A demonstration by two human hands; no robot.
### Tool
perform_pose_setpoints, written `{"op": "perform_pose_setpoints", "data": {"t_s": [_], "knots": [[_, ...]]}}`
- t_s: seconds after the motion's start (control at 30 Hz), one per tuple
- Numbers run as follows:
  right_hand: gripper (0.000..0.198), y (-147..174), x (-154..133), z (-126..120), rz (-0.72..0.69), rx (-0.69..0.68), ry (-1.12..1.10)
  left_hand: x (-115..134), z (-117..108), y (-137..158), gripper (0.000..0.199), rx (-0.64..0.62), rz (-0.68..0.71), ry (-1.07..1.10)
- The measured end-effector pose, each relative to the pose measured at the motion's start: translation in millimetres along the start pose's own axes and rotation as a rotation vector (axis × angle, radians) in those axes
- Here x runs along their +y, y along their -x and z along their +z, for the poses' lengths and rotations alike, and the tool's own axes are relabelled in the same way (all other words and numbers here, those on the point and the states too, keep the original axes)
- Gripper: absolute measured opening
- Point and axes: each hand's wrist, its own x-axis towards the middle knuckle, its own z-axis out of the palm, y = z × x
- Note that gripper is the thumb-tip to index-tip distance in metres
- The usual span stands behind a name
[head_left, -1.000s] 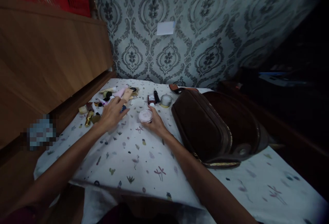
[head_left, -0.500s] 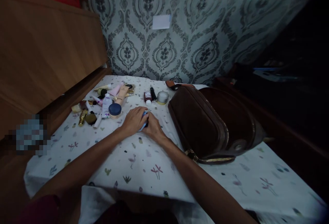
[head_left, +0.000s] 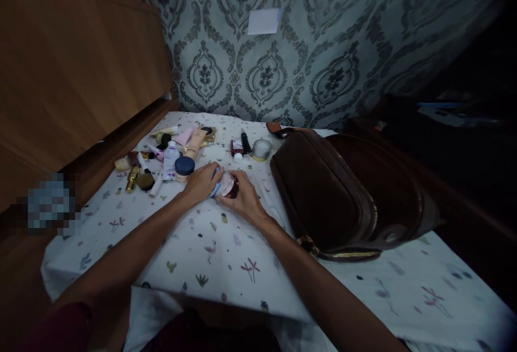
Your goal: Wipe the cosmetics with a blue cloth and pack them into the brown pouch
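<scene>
My left hand (head_left: 202, 182) has its fingers closed on a light blue thing (head_left: 215, 188), too small and covered to name surely. My right hand (head_left: 246, 195) grips a small round jar (head_left: 226, 184) with a clear, whitish top and a dark red side. The two hands meet over the table, with the blue thing against the jar. Left of them stands a cream jar (head_left: 184, 167) with a dark blue lid, beside a clear bottle (head_left: 170, 159) and a beige tube (head_left: 195, 144). Beyond my hands are a dark red bottle (head_left: 237, 148), a black tube (head_left: 246, 142) and a grey-lidded jar (head_left: 262, 149).
A large brown bag (head_left: 323, 190) lies on the table to the right. Gold lipstick (head_left: 132, 178), a round brush (head_left: 145, 181) and other cosmetics cluster at the left. The printed tablecloth (head_left: 210, 271) reaches the patterned wall. A wooden cabinet (head_left: 81, 71) borders the left side.
My hands have parted slightly, so the jar's whitish top and red side now show between them. The blue thing has shifted left with my left hand. The view has tilted and moved a little.
</scene>
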Motion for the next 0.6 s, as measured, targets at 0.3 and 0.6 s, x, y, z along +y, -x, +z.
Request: {"op": "perform_pose_setpoints", "data": {"t_s": [0.3,0.6], "knots": [[0.060,2,-4,-2,-0.100,-0.038,0.002,3,-1,0,0.029,0.146,0.126,0.270],[0.061,2,-2,-1,-0.124,-0.055,-0.016,1,2,-2,0.035,0.089,0.085,0.497]]}}
